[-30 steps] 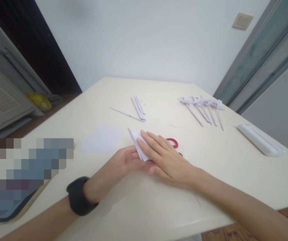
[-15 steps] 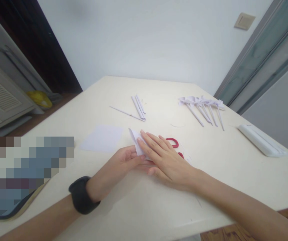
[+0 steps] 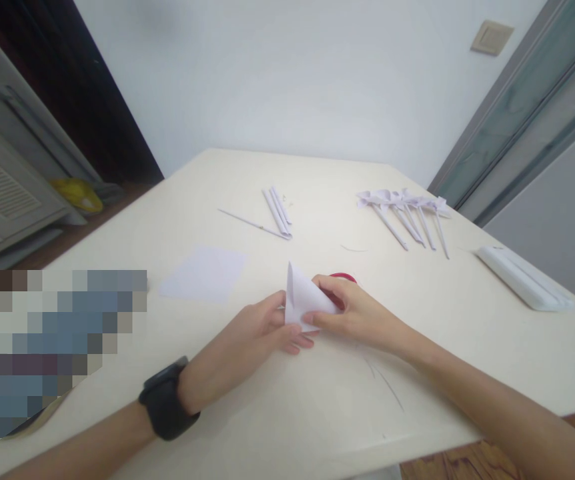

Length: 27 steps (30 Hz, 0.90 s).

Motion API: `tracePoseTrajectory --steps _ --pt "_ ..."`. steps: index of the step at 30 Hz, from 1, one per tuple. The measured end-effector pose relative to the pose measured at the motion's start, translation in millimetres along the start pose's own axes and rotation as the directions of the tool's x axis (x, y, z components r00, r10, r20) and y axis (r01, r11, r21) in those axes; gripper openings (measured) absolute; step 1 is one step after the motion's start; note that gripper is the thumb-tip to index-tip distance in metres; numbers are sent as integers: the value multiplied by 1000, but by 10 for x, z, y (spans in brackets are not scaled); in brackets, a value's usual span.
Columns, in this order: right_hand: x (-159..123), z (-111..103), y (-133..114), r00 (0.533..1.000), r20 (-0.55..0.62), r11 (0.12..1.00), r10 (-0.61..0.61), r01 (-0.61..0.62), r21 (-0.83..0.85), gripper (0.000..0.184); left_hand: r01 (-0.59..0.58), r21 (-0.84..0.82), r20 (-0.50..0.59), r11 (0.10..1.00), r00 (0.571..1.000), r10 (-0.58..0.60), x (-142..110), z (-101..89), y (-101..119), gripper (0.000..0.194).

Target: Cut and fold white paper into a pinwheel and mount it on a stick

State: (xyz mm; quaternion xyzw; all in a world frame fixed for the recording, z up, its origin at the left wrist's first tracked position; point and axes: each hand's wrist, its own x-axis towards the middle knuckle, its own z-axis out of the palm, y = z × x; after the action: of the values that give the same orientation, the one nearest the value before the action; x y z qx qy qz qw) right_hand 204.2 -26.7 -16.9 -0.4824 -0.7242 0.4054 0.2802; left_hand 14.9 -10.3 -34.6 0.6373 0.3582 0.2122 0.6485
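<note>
Between my hands is a folded piece of white paper, its pointed corner standing up and its layers slightly apart. My left hand pinches the lower left edge, thumb in front and fingers behind and below. My right hand grips the right side between thumb and fingers. Just behind the right hand shows part of a red scissors handle; the rest of the scissors is hidden. A flat white paper sheet lies left of my hands.
Rolled paper tubes and a thin stick lie farther back. Several paper pinwheels rest at the back right. A white plastic-wrapped pack lies near the right edge. Thin wire-like strands lie near the front.
My right hand has gone from lying flat over the paper to gripping its right side. The folded paper has tipped more upright, and its point has shifted to the right.
</note>
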Motion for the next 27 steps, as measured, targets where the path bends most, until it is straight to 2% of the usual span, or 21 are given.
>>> tracePoseTrajectory --steps 3,10,27 --pt "25 -17 51 999 -18 999 30 -29 22 12 5 45 -30 999 1000 -3 -18 -6 39 15" --pt "30 -50 74 995 -62 993 83 -78 91 17 3 75 -63 997 998 2 -25 -50 85 9" --pt "22 -51 57 993 -51 984 103 -94 152 21 38 -8 -17 999 999 -38 -9 -84 77 13"
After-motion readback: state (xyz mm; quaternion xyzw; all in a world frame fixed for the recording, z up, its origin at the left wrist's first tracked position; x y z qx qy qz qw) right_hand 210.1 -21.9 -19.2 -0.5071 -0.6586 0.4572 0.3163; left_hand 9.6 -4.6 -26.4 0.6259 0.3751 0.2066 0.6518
